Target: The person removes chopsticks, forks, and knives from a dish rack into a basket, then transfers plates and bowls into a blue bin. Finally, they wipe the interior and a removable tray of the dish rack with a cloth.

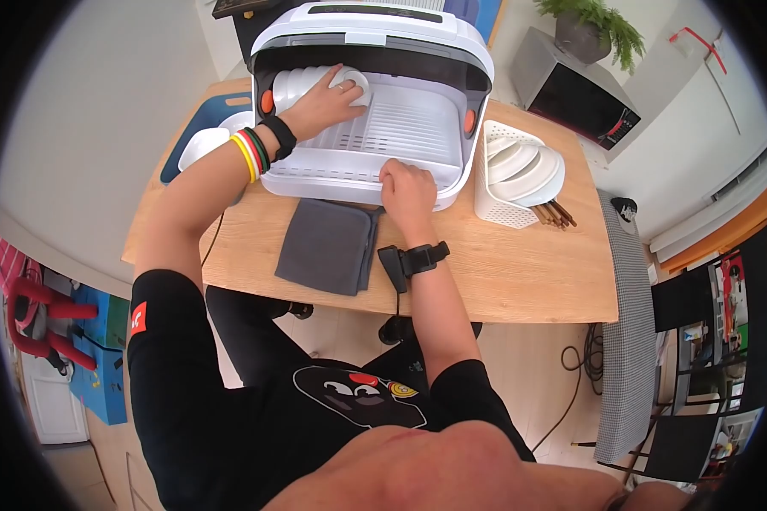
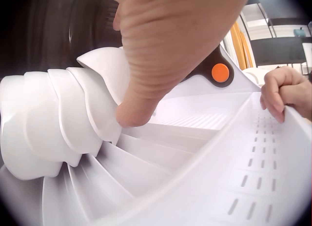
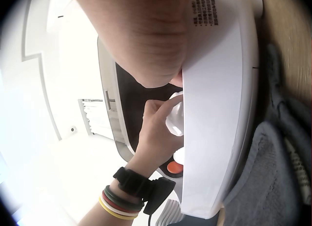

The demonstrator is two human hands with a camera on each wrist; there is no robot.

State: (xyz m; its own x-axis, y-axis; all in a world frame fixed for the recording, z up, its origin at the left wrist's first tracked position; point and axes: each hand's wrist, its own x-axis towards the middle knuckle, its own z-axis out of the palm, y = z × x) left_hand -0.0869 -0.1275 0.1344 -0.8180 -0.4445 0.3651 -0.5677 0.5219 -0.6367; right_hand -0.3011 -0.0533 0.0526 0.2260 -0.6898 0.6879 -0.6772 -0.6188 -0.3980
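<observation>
A row of white bowls (image 1: 294,85) stands on edge at the left inside the white dish cabinet (image 1: 324,184), whose dark lid is raised. My left hand (image 1: 325,104) grips the rightmost bowl (image 2: 108,70); in the left wrist view the thumb lies against that bowl, which tilts away from the other bowls. The far fingertips are hidden there. My right hand (image 1: 409,198) holds the cabinet's front edge, fingers curled over the rim, also seen in the left wrist view (image 2: 287,92) at the right. Slotted white racks (image 1: 413,128) fill the cabinet's middle and right.
A perforated white basket (image 1: 496,207) with plates and brown chopsticks (image 1: 556,215) stands right of the cabinet. A folded grey cloth (image 1: 325,247) lies in front. At the left is a blue tray (image 1: 172,162) with white dishes. A microwave (image 1: 575,89) stands behind right.
</observation>
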